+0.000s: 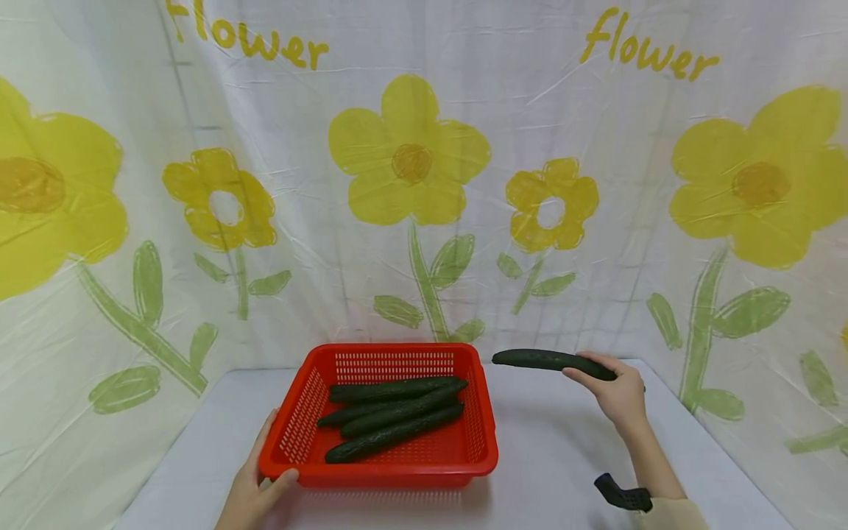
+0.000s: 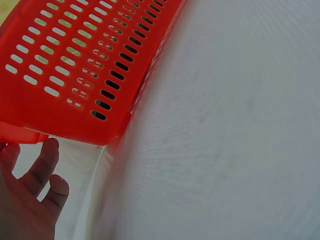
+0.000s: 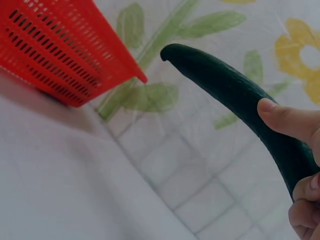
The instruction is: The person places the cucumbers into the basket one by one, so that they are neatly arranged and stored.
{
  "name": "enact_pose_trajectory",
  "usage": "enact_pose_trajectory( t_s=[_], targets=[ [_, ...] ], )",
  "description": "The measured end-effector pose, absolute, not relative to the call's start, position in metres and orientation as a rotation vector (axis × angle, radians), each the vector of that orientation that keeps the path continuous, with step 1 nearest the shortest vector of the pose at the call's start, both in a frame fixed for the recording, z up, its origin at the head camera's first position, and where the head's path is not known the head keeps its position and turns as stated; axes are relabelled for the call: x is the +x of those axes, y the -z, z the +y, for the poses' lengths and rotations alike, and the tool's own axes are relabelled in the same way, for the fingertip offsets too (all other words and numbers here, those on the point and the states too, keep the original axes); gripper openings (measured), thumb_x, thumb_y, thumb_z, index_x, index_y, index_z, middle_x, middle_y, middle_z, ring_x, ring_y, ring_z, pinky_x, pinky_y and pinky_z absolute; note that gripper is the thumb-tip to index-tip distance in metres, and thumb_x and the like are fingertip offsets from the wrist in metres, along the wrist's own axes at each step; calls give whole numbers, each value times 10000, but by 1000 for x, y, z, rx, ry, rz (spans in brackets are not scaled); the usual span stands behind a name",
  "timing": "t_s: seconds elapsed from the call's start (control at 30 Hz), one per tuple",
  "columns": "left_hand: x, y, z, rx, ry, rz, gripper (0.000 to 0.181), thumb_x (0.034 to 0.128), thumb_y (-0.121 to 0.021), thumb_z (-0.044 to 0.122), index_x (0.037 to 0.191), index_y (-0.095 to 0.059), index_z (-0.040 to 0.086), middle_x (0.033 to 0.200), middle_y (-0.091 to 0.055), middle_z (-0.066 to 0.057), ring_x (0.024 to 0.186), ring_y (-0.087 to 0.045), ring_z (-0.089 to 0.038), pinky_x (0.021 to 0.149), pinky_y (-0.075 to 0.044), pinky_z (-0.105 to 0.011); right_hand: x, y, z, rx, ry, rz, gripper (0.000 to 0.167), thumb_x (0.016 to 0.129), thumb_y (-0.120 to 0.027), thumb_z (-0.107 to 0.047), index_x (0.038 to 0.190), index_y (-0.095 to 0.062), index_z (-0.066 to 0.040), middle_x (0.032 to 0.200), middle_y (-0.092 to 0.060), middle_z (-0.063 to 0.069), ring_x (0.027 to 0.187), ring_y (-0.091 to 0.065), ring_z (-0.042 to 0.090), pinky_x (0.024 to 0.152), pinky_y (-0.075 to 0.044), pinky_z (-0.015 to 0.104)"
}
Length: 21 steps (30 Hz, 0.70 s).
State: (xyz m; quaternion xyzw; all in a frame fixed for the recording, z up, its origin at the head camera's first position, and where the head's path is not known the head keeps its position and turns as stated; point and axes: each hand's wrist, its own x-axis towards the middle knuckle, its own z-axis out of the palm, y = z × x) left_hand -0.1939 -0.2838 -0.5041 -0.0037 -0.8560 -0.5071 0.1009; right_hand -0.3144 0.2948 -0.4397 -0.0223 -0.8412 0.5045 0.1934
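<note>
A red plastic basket (image 1: 377, 471) with slotted walls sits on the table, and several dark green cucumbers (image 1: 395, 433) lie side by side in it. My left hand (image 1: 255, 486) holds its near left corner, thumb at the front rim and fingers along the left side. In the left wrist view, the fingertips (image 2: 49, 147) reach the underside of the rim. To the right of the basket, my right hand (image 1: 616, 397) grips another cucumber (image 1: 536, 359) by one end, above the table. The right wrist view shows this slightly curved cucumber (image 3: 220, 90) with the thumb along it.
A white table (image 1: 550, 456) spreads under the basket. Behind it hangs a pale curtain (image 1: 457, 309) printed with yellow flowers and the word "flower". A black strap-like piece (image 1: 623, 495) is at my right wrist, by a beige sleeve (image 1: 672, 514).
</note>
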Motion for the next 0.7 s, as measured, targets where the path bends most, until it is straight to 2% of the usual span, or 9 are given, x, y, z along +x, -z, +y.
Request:
enact_pose_trajectory(
  t_s=[0.1, 0.2, 0.23, 0.3, 0.37, 0.43, 0.5, 0.6, 0.7],
  targets=[
    [-195, 505, -285, 21, 1498, -2546, 916, 1037, -672, 344, 1728, -76, 263, 1744, -259, -142, 1251, -446, 127, 970, -534, -355, -315, 441, 291, -74, -1486, -2346, 641, 816, -918, -467, 1345, -752, -147, 1441, -664, 124, 1225, -594, 143, 835, -499, 133],
    [-198, 510, -287, 13, 1518, -2535, 921, 1033, -669, 375, 1728, -75, 266, 1741, -258, -163, 1352, -519, -128, 994, -551, -491, -316, 444, 286, -70, -1518, -2337, 640, 811, -925, -454, 1346, -752, -148, 1438, -664, 115, 1156, -572, 46, 841, -503, 138],
    [-199, 512, -289, 2, 1521, -2530, 921, 1033, -668, 375, 1728, -73, 267, 1740, -253, -178, 1379, -523, -234, 1000, -551, -533, -316, 445, 284, -65, -1528, -2337, 638, 810, -926, -450, 1343, -754, -147, 1433, -667, 112, 1144, -567, 31, 844, -504, 141],
    [-200, 517, -291, -31, 1505, -2510, 913, 1033, -673, 342, 1729, -89, 248, 1729, -273, -199, 1369, -533, -356, 964, -571, -555, -317, 448, 280, -47, -1537, -2342, 635, 809, -927, -450, 1340, -755, -147, 1419, -671, 111, 1129, -571, 31, 850, -505, 153],
    [-201, 519, -293, -59, 1512, -2500, 909, 1035, -669, 322, 1729, -87, 233, 1726, -265, -221, 1371, -524, -413, 963, -563, -596, -318, 450, 274, -29, -1555, -2345, 629, 805, -930, -449, 1332, -759, -151, 1403, -676, 105, 1127, -587, 64, 855, -512, 172],
    [-200, 518, -292, -49, 1504, -2508, 905, 1038, -667, 320, 1729, -89, 235, 1729, -263, -212, 1374, -531, -380, 967, -568, -556, -319, 452, 268, -20, -1577, -2346, 623, 796, -937, -449, 1320, -766, -159, 1391, -679, 98, 1133, -601, 103, 857, -522, 194],
    [-198, 513, -289, -24, 1517, -2527, 908, 1040, -660, 344, 1729, -75, 253, 1739, -243, -199, 1380, -531, -263, 994, -556, -515, -321, 453, 261, -6, -1592, -2353, 622, 790, -939, -456, 1313, -770, -165, 1390, -676, 94, 1151, -597, 141, 857, -529, 217],
    [-195, 507, -286, 4, 1493, -2544, 902, 1041, -660, 347, 1727, -79, 272, 1741, -258, -166, 1285, -503, 28, 962, -549, -390, -325, 452, 250, 27, -1599, -2363, 620, 776, -947, -461, 1295, -779, -165, 1383, -686, 89, 1184, -600, 191, 866, -535, 247],
    [-194, 505, -284, -6, 1487, -2542, 902, 1041, -661, 325, 1727, -79, 266, 1741, -257, -163, 1198, -422, 181, 945, -539, -355, -330, 448, 239, 83, -1597, -2368, 596, 781, -951, -438, 1276, -786, -150, 1355, -704, 102, 1174, -614, 238, 867, -539, 291]
  ],
)
